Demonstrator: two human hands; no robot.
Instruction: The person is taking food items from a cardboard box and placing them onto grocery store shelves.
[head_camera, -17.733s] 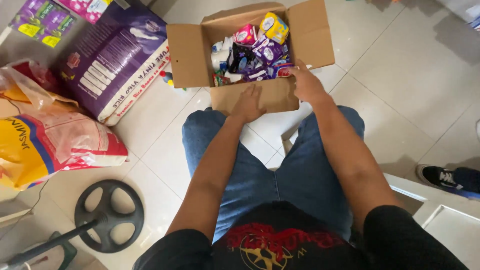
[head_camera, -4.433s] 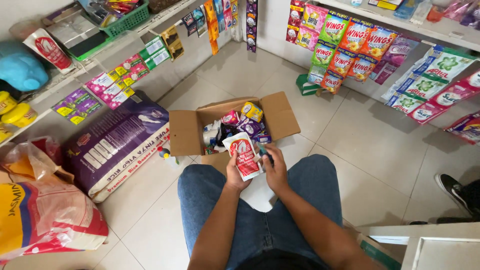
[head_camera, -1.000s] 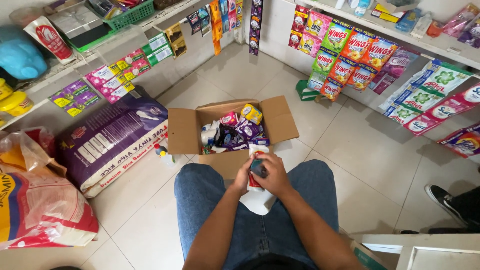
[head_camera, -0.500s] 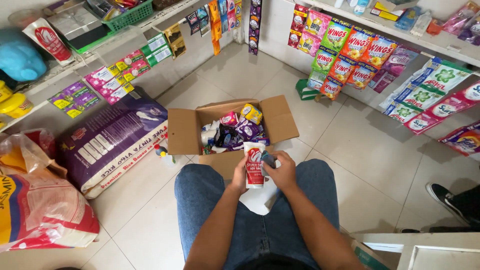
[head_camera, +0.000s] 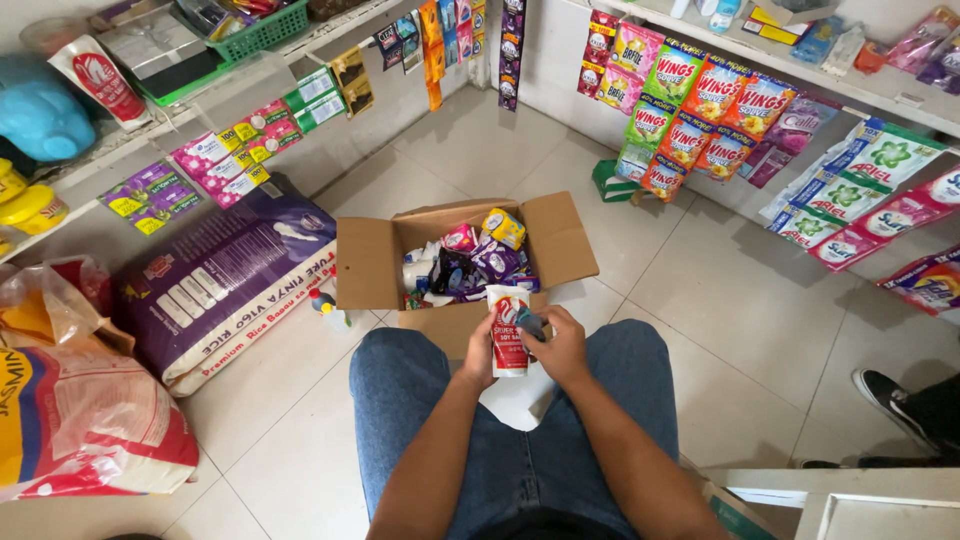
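Pale floor tiles spread across a small shop, with shelves along the far and left walls hung with strips of coloured sachets. On the floor ahead of the seated person's knees stands an open cardboard box, flaps spread wide, filled with a jumble of small packets in purple, pink, yellow and white. Just near of the box, above the gap between the jeans-clad thighs, both hands meet around a white pouch with red print, held upright. The left hand wraps the pouch's left edge, fingers curled closed on it from behind with the thumb at the front. The right hand closes in against the pouch's right side, and its fingers also pinch a small dark object pressed beside the pouch; what that object is cannot be told. To the left lies a large purple rice sack, and nearer still on the left a white, red and yellow sack under a crumpled clear plastic bag. At the right edge, a black shoe of another person rests on the tiles.
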